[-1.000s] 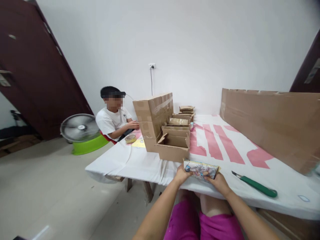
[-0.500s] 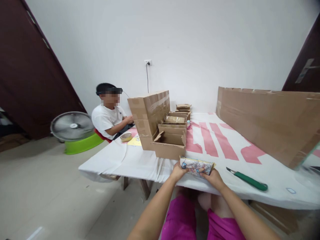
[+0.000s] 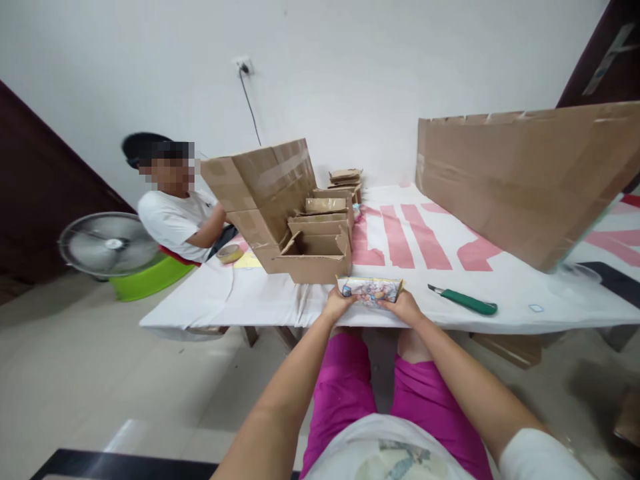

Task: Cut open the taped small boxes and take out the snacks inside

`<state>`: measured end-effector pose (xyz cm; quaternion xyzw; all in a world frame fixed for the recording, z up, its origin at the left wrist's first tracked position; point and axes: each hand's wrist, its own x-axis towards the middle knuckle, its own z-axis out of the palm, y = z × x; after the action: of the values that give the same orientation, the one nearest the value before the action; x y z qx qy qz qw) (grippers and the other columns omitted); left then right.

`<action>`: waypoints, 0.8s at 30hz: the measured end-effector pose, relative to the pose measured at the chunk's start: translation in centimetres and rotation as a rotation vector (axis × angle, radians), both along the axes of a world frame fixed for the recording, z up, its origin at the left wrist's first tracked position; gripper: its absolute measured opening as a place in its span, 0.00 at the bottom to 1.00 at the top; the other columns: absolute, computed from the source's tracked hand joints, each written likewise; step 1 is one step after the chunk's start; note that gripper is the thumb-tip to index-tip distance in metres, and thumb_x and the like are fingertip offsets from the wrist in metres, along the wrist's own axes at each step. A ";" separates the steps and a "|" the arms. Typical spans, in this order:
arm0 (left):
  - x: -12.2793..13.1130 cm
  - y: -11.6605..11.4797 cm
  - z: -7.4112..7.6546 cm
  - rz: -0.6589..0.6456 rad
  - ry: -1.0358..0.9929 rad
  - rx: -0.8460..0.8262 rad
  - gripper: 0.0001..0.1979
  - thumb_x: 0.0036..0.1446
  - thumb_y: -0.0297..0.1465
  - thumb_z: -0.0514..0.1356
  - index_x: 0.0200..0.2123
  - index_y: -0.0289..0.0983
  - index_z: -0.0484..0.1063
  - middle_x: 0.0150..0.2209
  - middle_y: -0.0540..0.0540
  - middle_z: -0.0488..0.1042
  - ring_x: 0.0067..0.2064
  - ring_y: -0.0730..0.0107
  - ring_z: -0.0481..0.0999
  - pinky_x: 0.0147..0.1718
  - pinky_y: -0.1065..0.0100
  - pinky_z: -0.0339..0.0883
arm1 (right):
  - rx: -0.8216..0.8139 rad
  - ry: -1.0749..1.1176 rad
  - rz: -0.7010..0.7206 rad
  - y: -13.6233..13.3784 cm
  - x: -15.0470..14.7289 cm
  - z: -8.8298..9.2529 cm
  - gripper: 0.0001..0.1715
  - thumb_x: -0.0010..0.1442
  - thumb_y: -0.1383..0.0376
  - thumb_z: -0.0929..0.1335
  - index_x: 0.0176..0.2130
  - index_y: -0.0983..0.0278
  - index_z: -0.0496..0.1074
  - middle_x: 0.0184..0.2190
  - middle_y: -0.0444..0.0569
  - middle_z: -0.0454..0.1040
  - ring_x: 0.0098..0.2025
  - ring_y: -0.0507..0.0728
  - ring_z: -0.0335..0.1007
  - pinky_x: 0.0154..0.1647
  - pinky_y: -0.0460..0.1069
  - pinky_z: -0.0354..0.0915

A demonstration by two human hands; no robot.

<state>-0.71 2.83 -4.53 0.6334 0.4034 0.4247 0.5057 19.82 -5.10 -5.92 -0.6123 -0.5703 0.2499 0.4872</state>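
Observation:
A small flat packet with a colourful print [image 3: 371,289] rests at the near edge of the white-covered table [image 3: 500,293]. My left hand [image 3: 336,305] grips its left end and my right hand [image 3: 406,308] grips its right end. Just behind the packet stands an open small cardboard box [image 3: 314,259], first in a row of similar boxes. A green-handled knife [image 3: 463,301] lies on the table to the right of my right hand.
A large taped carton [image 3: 265,187] stands left of the box row. A long cardboard sheet [image 3: 520,173] leans at the right. Another person in a white shirt [image 3: 173,213] sits at the table's far left, near a tape roll [image 3: 230,253]. A fan [image 3: 107,245] stands on the floor.
The view has tilted downward, showing more of my lap and arms. Both hands still hold the printed packet at the table's edge. The other person stays seated.

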 end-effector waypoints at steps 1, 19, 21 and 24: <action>0.1 0.0 0.0 0.003 0.001 0.002 0.23 0.36 0.32 0.72 0.39 0.35 0.74 0.41 0.41 0.80 0.42 0.57 0.79 0.47 0.58 0.68 | 0.003 -0.002 -0.001 0.0 0.0 0.0 0.22 0.44 0.58 0.75 0.40 0.61 0.78 0.40 0.48 0.81 0.45 0.63 0.76 0.49 0.55 0.69; 0.2 0.1 -0.2 0.041 0.112 0.002 0.22 0.38 0.32 0.70 0.40 0.34 0.73 0.42 0.40 0.80 0.43 0.59 0.79 0.46 0.61 0.70 | -0.066 -0.066 -0.018 0.1 0.2 -0.1 0.26 0.46 0.58 0.74 0.46 0.63 0.75 0.44 0.53 0.79 0.47 0.64 0.75 0.48 0.54 0.69; 0.2 0.2 -0.2 0.038 0.121 0.002 0.22 0.39 0.31 0.70 0.41 0.34 0.73 0.41 0.41 0.80 0.43 0.60 0.79 0.45 0.61 0.70 | -0.072 -0.078 -0.019 0.1 0.1 -0.1 0.26 0.46 0.58 0.74 0.45 0.63 0.75 0.44 0.53 0.79 0.47 0.64 0.75 0.48 0.54 0.69; 0.0 0.3 -0.3 0.053 0.137 0.017 0.22 0.38 0.30 0.70 0.40 0.34 0.72 0.40 0.42 0.81 0.41 0.60 0.79 0.45 0.62 0.71 | -0.071 -0.094 -0.019 0.0 0.0 0.0 0.24 0.47 0.58 0.74 0.44 0.63 0.76 0.42 0.53 0.80 0.46 0.64 0.76 0.47 0.54 0.70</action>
<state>-0.70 3.08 -4.78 0.6544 0.4499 0.3971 0.4601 19.84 -5.14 -5.89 -0.6454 -0.5776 0.2365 0.4404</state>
